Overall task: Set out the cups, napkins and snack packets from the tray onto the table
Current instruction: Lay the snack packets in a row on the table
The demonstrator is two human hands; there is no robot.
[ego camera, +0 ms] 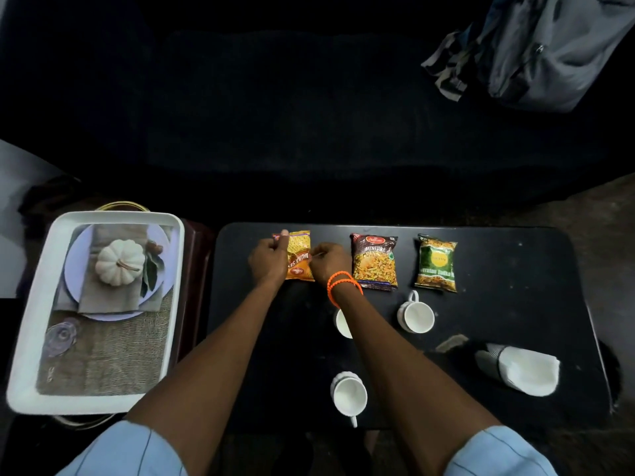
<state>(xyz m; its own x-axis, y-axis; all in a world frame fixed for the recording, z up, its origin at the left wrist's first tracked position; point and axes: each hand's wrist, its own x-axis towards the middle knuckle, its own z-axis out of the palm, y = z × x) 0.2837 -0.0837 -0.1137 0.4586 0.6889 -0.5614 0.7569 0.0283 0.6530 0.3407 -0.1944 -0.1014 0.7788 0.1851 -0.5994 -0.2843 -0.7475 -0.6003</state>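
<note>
Gripping the orange snack packet (300, 254) from both sides: left hand (269, 261) pinches its far left corner, fingers curled; right hand (326, 261) is closed on its right edge. Packet lies flat on the black table (515, 324).

Landmark: the orange packet.
- Brown packet (374, 262) just to its right, green packet (436, 263) further right, all in one row, apart.
- Three white cups nearer the person than the packet: one (343, 322) partly hidden under the right forearm, one (415, 316) below the brown packet, one (349, 395) closest to the table's near edge.
- Folded white napkin (529, 372) far right and nearer, on a dark holder.
- White tray (31, 338) well left, off the table, showing a printed pumpkin picture.
</note>
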